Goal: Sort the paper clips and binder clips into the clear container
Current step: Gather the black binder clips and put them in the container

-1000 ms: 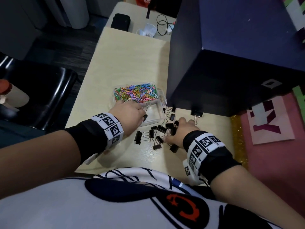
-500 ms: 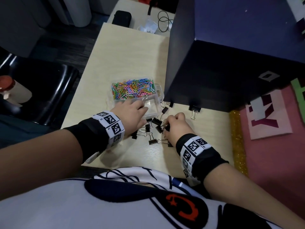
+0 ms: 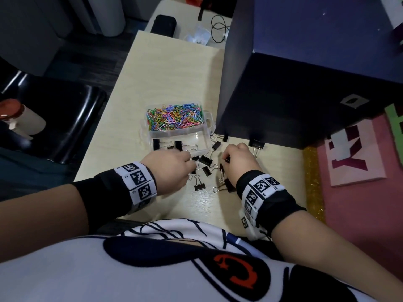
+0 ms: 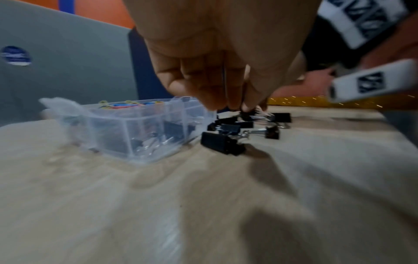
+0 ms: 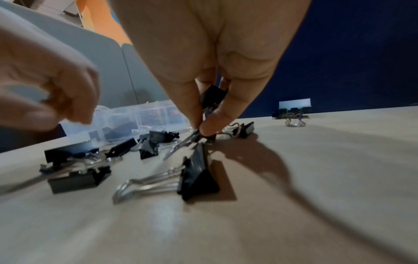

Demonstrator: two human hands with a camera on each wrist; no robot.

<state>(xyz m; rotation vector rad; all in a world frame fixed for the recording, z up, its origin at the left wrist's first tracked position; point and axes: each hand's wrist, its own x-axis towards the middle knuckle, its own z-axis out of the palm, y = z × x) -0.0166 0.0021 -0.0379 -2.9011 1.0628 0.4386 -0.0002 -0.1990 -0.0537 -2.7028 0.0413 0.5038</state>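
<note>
Two compartments in the clear container [image 3: 209, 125], centre of the head view: the upper one heaped with coloured paper clips [image 3: 174, 116], the lower one holding just a few binder clips [image 3: 177, 145] — sorted by kind, so each sort keeps its own cell. Below and right of it, loose binder clips [image 3: 206, 161] scattered on the pale table [image 3: 170, 68], close to the box for short carries.

Right hand [image 3: 237, 163] lowered over the scatter, thumb and forefinger pressed together, pinching one black binder clip [image 5: 212, 96] with its body tucked up between the fingers [image 5: 187, 107] — likely gripped that way to lift it clear of its neighbours.

Left hand [image 3: 169, 168] beside the container's lower edge, fingertips [image 4: 246, 107] bunched down onto another clip [image 4: 248, 114]; seemingly pinching it, though blur leaves that uncertain.

One clip [image 3: 257, 144] apart at the foot of the dark blue box [image 3: 305, 73], right of centre.
</note>
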